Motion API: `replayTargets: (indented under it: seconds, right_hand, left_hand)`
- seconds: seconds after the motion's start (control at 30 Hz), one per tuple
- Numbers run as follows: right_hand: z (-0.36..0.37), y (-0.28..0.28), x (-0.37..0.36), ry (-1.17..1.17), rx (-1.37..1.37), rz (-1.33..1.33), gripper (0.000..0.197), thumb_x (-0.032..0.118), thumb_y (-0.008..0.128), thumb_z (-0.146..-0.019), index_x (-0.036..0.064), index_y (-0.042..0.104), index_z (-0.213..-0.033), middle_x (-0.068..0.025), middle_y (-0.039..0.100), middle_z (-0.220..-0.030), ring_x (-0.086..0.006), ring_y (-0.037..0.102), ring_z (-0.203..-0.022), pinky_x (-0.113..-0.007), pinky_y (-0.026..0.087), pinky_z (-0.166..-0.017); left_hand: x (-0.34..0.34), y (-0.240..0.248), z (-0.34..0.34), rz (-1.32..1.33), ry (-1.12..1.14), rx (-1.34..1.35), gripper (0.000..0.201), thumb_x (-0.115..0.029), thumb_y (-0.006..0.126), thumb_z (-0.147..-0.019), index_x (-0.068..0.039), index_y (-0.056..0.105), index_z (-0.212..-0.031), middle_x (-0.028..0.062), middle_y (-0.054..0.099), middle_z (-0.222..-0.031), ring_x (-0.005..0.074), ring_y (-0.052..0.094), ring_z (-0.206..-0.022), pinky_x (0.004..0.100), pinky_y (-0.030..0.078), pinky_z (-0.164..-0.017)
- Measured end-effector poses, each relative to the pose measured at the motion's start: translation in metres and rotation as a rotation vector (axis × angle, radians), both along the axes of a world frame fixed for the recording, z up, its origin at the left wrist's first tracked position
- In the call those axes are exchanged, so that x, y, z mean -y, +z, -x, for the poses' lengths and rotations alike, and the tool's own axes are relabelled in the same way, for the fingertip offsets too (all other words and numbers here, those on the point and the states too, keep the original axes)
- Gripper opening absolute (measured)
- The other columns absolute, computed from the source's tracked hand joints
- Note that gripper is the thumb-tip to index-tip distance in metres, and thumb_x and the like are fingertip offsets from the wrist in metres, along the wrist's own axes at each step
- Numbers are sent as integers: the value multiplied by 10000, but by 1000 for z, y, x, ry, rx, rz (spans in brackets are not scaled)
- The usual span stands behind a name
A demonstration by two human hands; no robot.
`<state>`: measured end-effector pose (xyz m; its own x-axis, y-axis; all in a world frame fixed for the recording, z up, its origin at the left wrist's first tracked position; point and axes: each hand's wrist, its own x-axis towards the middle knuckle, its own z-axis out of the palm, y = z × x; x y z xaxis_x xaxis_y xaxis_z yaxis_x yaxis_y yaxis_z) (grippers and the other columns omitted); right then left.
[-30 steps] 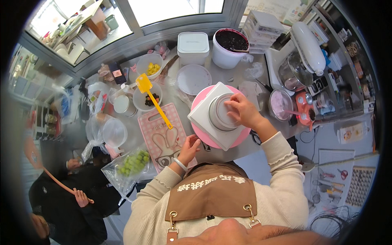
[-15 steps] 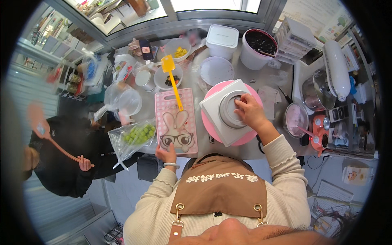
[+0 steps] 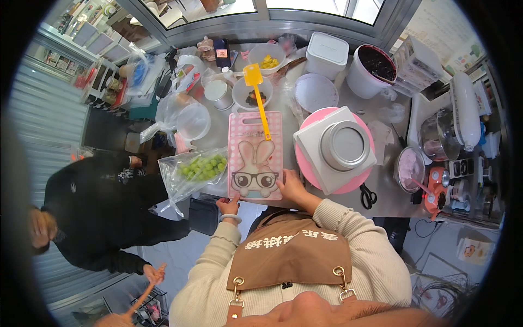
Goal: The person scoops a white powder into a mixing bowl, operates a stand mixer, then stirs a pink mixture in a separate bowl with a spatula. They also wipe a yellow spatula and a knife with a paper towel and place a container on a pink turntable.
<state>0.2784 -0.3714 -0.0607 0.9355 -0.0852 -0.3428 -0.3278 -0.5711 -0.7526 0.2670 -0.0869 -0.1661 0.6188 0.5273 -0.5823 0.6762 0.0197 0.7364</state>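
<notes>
A pink polka-dot cutting board (image 3: pixel 238 155) with a bunny in glasses lies flat at the near edge of the table. My left hand (image 3: pixel 229 207) closes on its near left corner, a white bangle on that wrist. On the board's right edge near the same end is my right hand (image 3: pixel 294 189), its fingertips against the rim; part of the grip is hidden. A yellow spatula (image 3: pixel 260 101) rests across the board's far end and a clear bowl (image 3: pixel 239 96). To the right, a round metal tin (image 3: pixel 344 146) stands on a white square slab (image 3: pixel 311 139) over a pink turntable (image 3: pixel 303 168).
Left of the board lies a plastic bag of green grapes (image 3: pixel 202 166). Black scissors (image 3: pixel 368 196) and a bowl of pink cream (image 3: pixel 409 166) are to the right. White tubs (image 3: pixel 327 52) and a dark-filled bucket (image 3: pixel 362 76) stand behind. A co-worker in black (image 3: pixel 103 191) is at the left.
My right hand has left the metal tin and come to the cutting board's right edge. The co-worker's salmon-coloured spatula has swung down toward the lower left. The whole view has shifted.
</notes>
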Motion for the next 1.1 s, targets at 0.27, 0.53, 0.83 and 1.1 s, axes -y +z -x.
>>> replayTargets:
  seconds: [0.27,0.53,0.83,1.1]
  right_hand:
    - [5,-60,-26,-224,-171,-28,577,319,646,-894,-35,471,-1314,-329,444,-1283,-455,484,-1197,-467,400,-1046]
    - [24,-54,-21,-362,-164,-57,634,410,621,-895,21,464,-1370,-290,461,-1303,-429,467,-1210,-457,390,-1048]
    - [64,-20,26,9,-37,-272,603,524,415,-1001,-9,660,-1140,-301,550,-1242,-428,481,-1225,-470,375,-1044]
    - [115,-47,125,11,-341,-480,552,535,466,-985,42,693,-1084,-154,692,-1002,-249,645,-915,-387,503,-834]
  left_hand:
    - [-11,-3,8,19,-299,187,600,-61,756,-836,-96,356,-1282,111,604,-922,196,634,-735,351,584,-563]
    - [-8,44,-14,469,-350,-193,280,-190,689,-927,-36,538,-1105,67,600,-827,185,644,-738,399,605,-635]
    - [13,149,17,817,-440,29,375,-132,540,-955,24,523,-1295,146,620,-1225,285,620,-1114,444,540,-945]
    - [22,207,60,839,-224,152,363,-156,481,-962,1,525,-1286,133,643,-1210,260,640,-1095,396,569,-873]
